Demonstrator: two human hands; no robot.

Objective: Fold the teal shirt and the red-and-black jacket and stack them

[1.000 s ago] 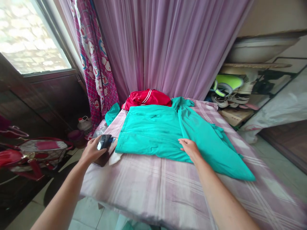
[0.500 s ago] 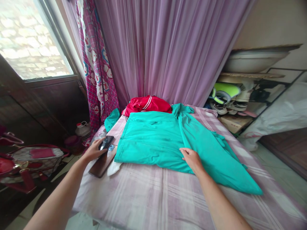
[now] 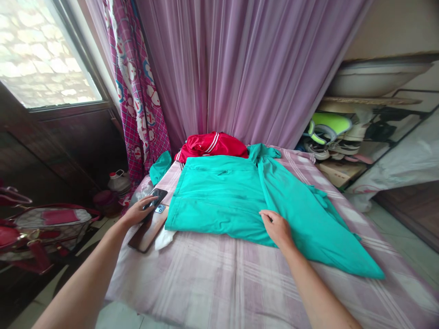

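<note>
A teal garment (image 3: 222,196) lies spread on a table covered with a pink plaid cloth (image 3: 212,278). My right hand (image 3: 278,226) rests on the garment's near edge, fingers curled onto the fabric. My left hand (image 3: 137,211) lies at the table's left edge, fingers stretched over a small dark phone (image 3: 157,197). That phone lies on a larger phone (image 3: 147,230). A bit of white paper (image 3: 163,238) shows beside them. A folded red garment (image 3: 211,144) sits behind the teal one.
Purple curtains (image 3: 247,68) hang behind the table, and a patterned pink curtain (image 3: 137,91) is at the left by a window. Bags (image 3: 51,224) and a bottle (image 3: 118,180) stand on the floor left. A shelf with shoes (image 3: 329,132) is at the right.
My left hand has lowered the small dark phone from the air onto the larger phone at the table's left edge. My right hand stays on the teal garment.
</note>
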